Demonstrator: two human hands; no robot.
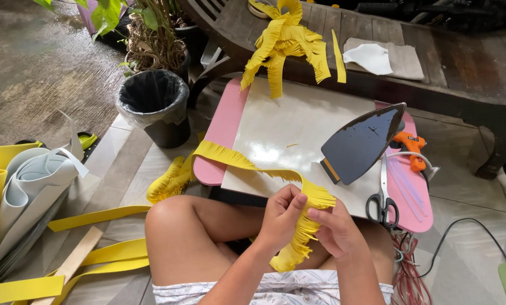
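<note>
A long yellow fringed foam strip [233, 159] runs from the floor at the left, over the pink board [222, 127], into my hands. My left hand [281, 217] pinches the strip near its rolled end. My right hand [336, 229] holds the fringed coil [298, 245] from the other side, above my lap. Both hands are closed on the strip. A clothes iron [363, 144] stands tilted on the white tile [281, 127] with its dark soleplate facing me.
Black-handled scissors [383, 203] and an orange glue gun [412, 148] lie at the board's right edge. A finished yellow fringe bundle [284, 42] rests on the wooden bench. A lined bin [154, 104] stands at the left, foam rolls [29, 181] and yellow strips [94, 217] on the floor.
</note>
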